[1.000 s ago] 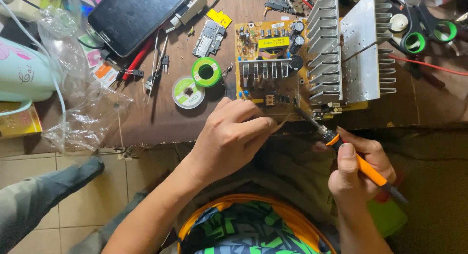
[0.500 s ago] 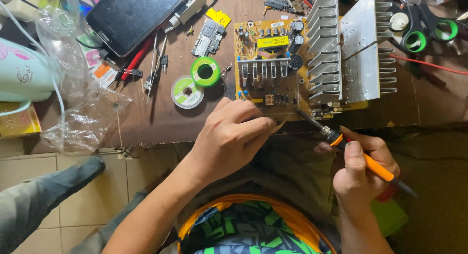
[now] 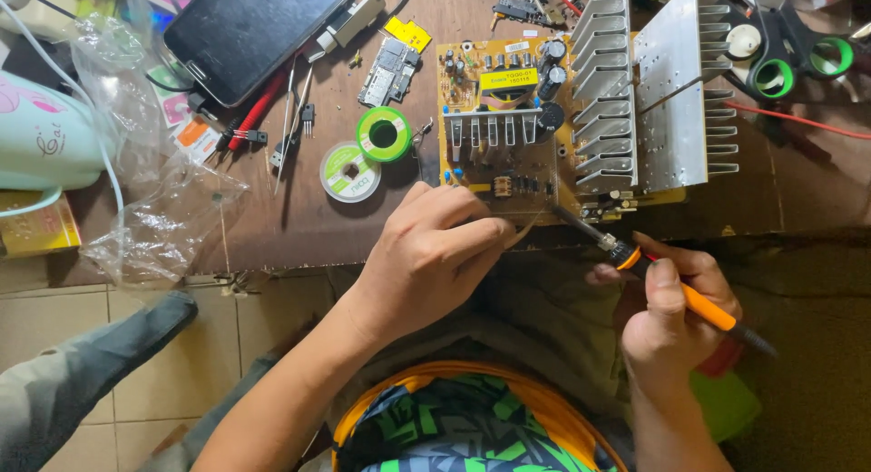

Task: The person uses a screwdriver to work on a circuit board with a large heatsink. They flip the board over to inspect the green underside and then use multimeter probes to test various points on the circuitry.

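Left hand reached forward from bare forearm angled up from lower left, back of hand facing camera, fingers curled, fingertips pinched together toward right. Right hand came up from lower right, wrist bent, fist closed in pen-like grip, thumb extended along top, index finger hooked beneath. Hands stood near, not touching.

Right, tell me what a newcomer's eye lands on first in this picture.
First, the yellow circuit board with its big finned aluminium heat sink, at the near edge of the brown workbench. The right hand holds an orange-handled soldering iron with its tip at the board's near edge, while the left hand rests its fingers on that edge. To the left lie two green solder spools and a dark phone.
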